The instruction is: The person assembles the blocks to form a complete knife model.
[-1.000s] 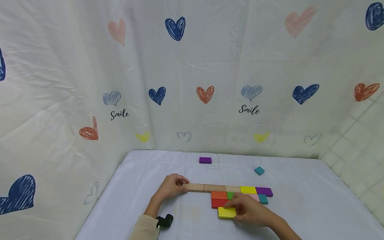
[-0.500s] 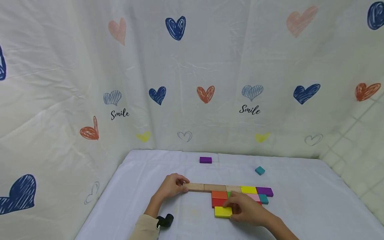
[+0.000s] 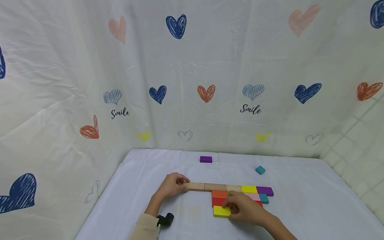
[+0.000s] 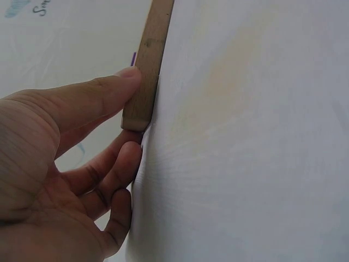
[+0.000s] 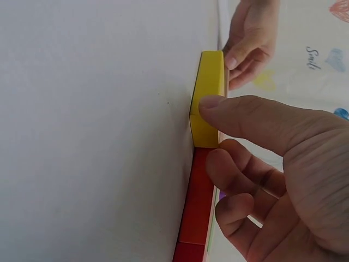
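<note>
My left hand pinches the left end of a plain wooden block; in the left wrist view its thumb lies along the near face of that block. A second plain block, a shorter pale one, a yellow one and a purple one continue this back row. With thumb and fingers my right hand grips the right end of a yellow block, in front of the red block. The right wrist view shows the thumb on this yellow block.
An orange block lies behind the red one, with pink and teal blocks farther right; my right hand hides some blocks. A loose purple block and a teal block lie farther back on the white cloth.
My right hand has slid the yellow block leftward, close to lining up with the left edge of the red block. My left hand has stayed at the wooden block's end.
</note>
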The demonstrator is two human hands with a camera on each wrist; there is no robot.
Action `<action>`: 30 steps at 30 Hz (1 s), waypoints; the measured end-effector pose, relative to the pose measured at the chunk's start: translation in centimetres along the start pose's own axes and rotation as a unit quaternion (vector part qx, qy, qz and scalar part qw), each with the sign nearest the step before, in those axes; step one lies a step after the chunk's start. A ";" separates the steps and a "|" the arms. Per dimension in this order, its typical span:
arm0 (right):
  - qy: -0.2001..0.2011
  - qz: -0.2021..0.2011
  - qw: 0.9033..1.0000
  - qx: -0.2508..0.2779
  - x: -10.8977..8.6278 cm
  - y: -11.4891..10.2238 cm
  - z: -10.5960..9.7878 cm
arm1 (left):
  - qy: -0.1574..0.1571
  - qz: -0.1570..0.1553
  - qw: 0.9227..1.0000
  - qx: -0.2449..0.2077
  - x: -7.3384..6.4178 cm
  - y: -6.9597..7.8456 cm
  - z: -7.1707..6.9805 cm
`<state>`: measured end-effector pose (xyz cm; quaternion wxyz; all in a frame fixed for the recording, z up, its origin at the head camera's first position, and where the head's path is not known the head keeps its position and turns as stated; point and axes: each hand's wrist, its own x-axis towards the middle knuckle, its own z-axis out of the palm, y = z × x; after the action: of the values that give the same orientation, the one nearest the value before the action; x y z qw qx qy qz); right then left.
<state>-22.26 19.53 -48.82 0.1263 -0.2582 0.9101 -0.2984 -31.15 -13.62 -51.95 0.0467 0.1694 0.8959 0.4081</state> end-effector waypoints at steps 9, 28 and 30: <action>-0.004 0.007 1.000 -0.016 0.2 -0.1 0.0 | 0.000 -0.006 1.000 0.003 0.2 -0.1 0.1; -0.002 -0.004 1.000 -0.015 0.2 -0.4 -0.1 | 0.000 -0.017 1.000 0.000 0.1 0.0 0.0; -0.009 -0.005 1.000 -0.012 0.2 -0.3 -0.3 | 0.000 -0.016 1.000 0.000 0.1 0.0 0.1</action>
<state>-22.46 19.33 -48.43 0.1302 -0.2671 0.9112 -0.2854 -31.24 -13.54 -52.00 0.0534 0.1549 0.8986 0.4070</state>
